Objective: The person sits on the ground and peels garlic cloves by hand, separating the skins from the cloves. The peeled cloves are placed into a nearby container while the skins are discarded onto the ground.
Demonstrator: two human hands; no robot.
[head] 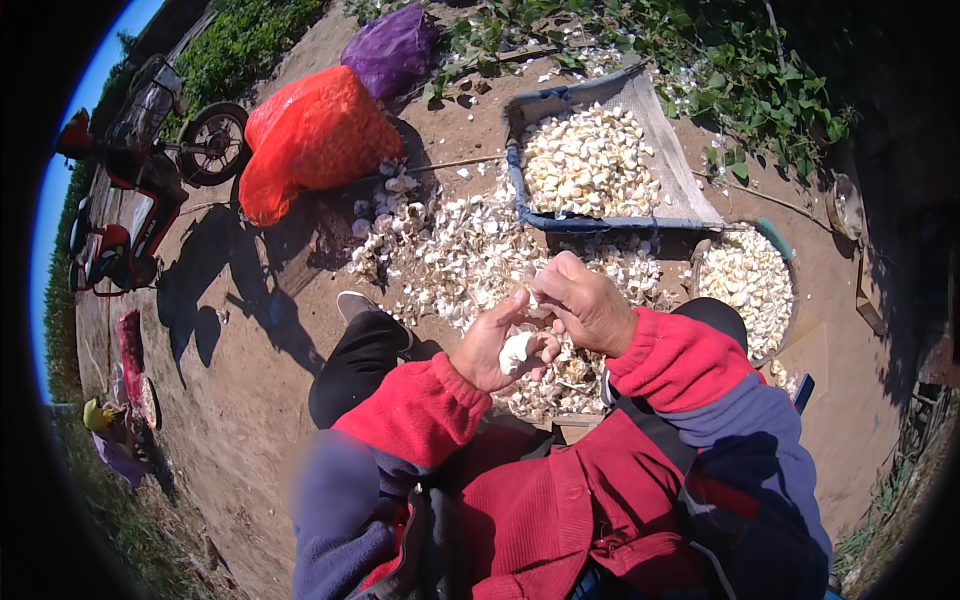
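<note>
My left hand [487,349] holds a white piece of garlic [515,352] in its curled fingers. Close against it, my right hand [589,304] has its thumb and fingers pinched together on a small pale garlic piece [534,306] between the two hands. Whether that piece is a clove or skin is hard to tell, as the fingers partly cover it. Beneath both hands lies a heap of dry garlic skins [566,379], between my legs. Farther out, a wide spread of whitish garlic cloves and skins [472,247] covers the ground.
A blue-edged mesh tray [622,223] holds many cloves [589,161]. Right of it stands a round basket of cloves [750,289]. Whole garlic bulbs [394,191] lie beside a full red mesh sack [330,135]. Farther left are a parked motorbike [135,187] and another person [112,435].
</note>
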